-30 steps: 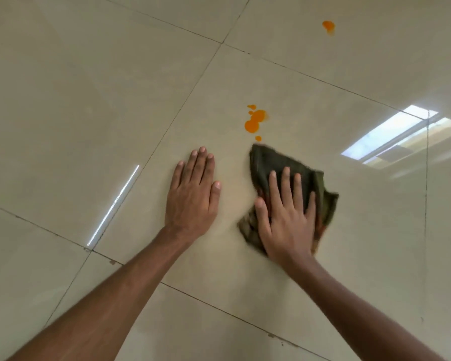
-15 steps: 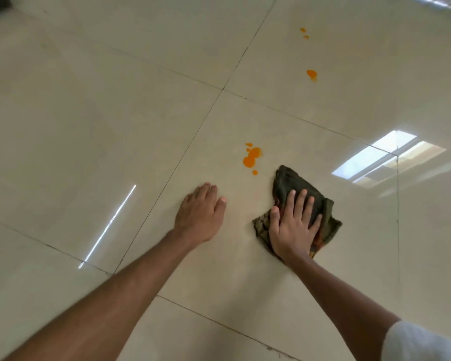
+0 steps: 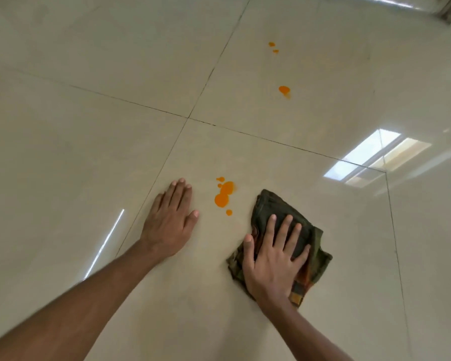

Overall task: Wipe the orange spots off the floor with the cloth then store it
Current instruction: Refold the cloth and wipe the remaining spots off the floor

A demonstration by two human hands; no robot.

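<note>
A crumpled dark green cloth (image 3: 270, 207) with orange-brown patches lies on the glossy beige tiled floor (image 3: 89, 152). My right hand (image 3: 271, 259) presses flat on it, fingers spread. A cluster of orange spots (image 3: 223, 195) sits just left of the cloth, apart from it. My left hand (image 3: 171, 220) rests palm down on the bare tile left of that cluster. Farther away are a single orange spot (image 3: 284, 90) and two small orange drops (image 3: 273, 47).
Dark grout lines cross at a tile joint (image 3: 188, 118) beyond the hands. A bright window reflection (image 3: 375, 158) shines on the tile at the right. A dark edge (image 3: 448, 9) shows at the top right corner.
The view has tilted up, bringing the far spots into sight. The cloth and my right hand have shifted right of the spot cluster; my left hand stays planted.
</note>
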